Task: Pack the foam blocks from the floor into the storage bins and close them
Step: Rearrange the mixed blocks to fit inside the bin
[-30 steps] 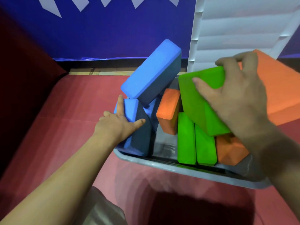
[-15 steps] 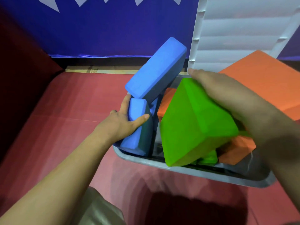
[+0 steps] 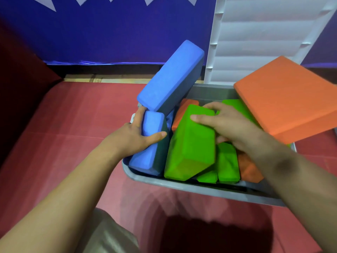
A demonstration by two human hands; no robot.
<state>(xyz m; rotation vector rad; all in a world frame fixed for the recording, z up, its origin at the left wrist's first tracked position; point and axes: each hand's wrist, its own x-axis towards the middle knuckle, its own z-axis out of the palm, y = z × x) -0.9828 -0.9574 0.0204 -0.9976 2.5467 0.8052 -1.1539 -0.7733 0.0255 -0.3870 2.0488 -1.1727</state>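
Observation:
A grey storage bin [image 3: 182, 183] sits on the red floor, filled with several foam blocks. My left hand [image 3: 135, 136] grips an upright blue block [image 3: 151, 154] at the bin's left side. A second blue block [image 3: 171, 75] leans tilted on top of it. My right hand [image 3: 226, 125] presses on the top end of a large green block [image 3: 191, 145] lying tilted in the bin's middle. More green blocks [image 3: 228, 163] and orange blocks [image 3: 248, 168] stand beside it. A big orange block [image 3: 284, 95] rests slanted over the bin's right rim.
The bin's white ribbed lid [image 3: 264, 37] stands open behind it against a blue wall [image 3: 109, 30]. Red floor mats [image 3: 73, 125] stretch to the left and in front. A dark red padded surface [image 3: 18, 79] rises at the far left.
My right hand has turned the green block and lowered it into the middle of the bin, next to the blue block. My left hand kept its hold on the upright blue block.

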